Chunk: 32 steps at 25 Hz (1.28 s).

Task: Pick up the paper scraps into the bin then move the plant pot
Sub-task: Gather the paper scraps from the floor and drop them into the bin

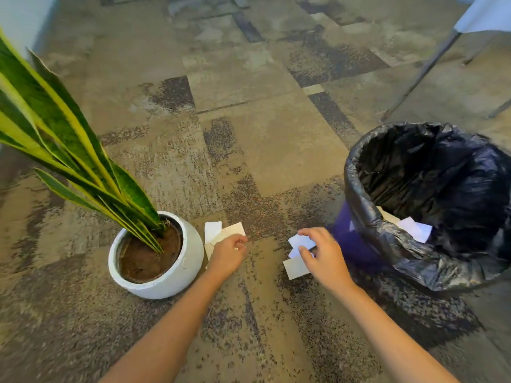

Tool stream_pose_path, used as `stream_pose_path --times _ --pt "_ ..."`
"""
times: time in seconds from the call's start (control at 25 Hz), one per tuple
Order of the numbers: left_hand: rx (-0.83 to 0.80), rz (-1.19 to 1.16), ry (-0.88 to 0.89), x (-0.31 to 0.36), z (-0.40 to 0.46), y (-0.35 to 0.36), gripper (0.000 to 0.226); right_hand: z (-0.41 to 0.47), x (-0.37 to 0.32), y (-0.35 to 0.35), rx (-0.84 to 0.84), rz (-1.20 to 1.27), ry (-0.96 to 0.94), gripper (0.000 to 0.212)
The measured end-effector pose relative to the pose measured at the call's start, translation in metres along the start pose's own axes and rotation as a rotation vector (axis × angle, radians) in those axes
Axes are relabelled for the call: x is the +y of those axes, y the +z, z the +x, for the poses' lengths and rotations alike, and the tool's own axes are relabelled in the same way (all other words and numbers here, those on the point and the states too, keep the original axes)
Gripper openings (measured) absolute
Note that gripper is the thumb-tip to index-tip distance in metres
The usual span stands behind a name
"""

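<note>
A white round plant pot (177,277) with a tall striped-leaf plant (63,139) stands on the carpet at the left. Just right of it lie white paper scraps (221,233), and my left hand (228,255) rests on them, fingers curled around one. My right hand (320,252) pinches a small white scrap (300,240) above two more scraps (296,268) on the floor. The bin (359,189), lined with a black bag, stands at the right, close to my right hand. White scraps (414,229) lie inside it.
Patterned grey-brown carpet (249,134) covers the floor. Grey metal table legs (423,70) and a pale tabletop corner sit at the top right, behind the bin. A light wall (19,20) runs along the top left, behind the plant.
</note>
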<state>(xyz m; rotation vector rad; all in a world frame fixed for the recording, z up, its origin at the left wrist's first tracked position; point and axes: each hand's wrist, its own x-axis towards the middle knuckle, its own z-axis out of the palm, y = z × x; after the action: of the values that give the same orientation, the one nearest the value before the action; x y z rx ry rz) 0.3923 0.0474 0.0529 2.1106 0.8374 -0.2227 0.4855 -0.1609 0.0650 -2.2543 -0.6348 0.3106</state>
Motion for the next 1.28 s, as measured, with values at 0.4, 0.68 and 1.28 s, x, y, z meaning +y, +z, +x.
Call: stream_pose_path --times 0.4,0.68,1.28 --pt "-0.247 0.977 0.102 -0.028 0.057 0.003 0.08 0.029 0.067 0.05 -0.586 -0.459 0.295 0.112" --pt "-0.281 0.647 -0.132 -0.055 0.061 0.022 0.109 0.024 0.065 0.068 -0.603 -0.496 0.33 0.103" --pt "-0.082 0.657 0.116 -0.061 -0.008 0.05 0.055 0.002 0.055 0.065 -0.332 -0.536 0.153 0.021"
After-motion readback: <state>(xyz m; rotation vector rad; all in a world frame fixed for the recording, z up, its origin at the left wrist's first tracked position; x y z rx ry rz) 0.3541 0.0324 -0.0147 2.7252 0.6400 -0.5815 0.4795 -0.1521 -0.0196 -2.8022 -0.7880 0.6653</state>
